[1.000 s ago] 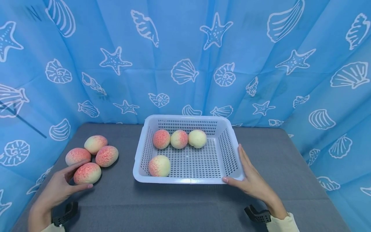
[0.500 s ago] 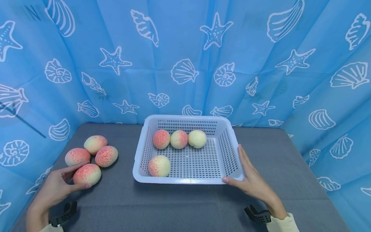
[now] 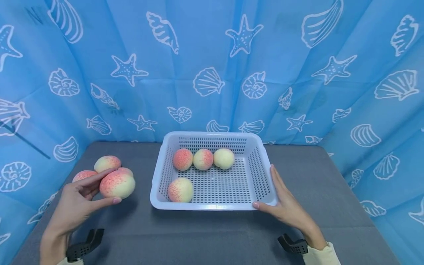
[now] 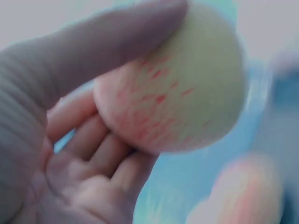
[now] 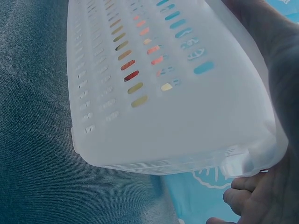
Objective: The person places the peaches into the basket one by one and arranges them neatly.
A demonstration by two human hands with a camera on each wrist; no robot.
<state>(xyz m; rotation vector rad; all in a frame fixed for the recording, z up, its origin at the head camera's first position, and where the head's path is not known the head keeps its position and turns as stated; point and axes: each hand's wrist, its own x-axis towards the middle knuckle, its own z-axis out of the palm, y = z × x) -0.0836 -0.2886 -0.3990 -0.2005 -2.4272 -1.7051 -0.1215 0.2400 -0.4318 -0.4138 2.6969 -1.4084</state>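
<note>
A cream and pink-red peach (image 3: pixel 117 184) is pinched between the thumb and fingers of my left hand (image 3: pixel 73 202), lifted a little off the table. In the left wrist view the same peach (image 4: pixel 182 98) fills the upper middle, with the thumb (image 4: pixel 117 39) across it. My right hand (image 3: pixel 293 208) grips the front right corner of a white perforated plastic basket (image 3: pixel 202 206), thumb on the front rim and fingers along the right side. Inside the basket, three peaches (image 3: pixel 203 159) line the back and another peach (image 3: pixel 180 190) sits at front left.
Behind the left hand, a peach (image 3: pixel 107 163) lies at the back of a table group. Another peach (image 3: pixel 82 175) and a third, mostly hidden peach (image 3: pixel 126 170) are beside it. A grey cloth (image 3: pixel 198 235) covers the table. Blue shell-print curtains (image 3: pixel 212 66) surround it.
My left hand has raised the front peach of the left group and moved it up and to the right. The right hand keeps its hold on the basket.
</note>
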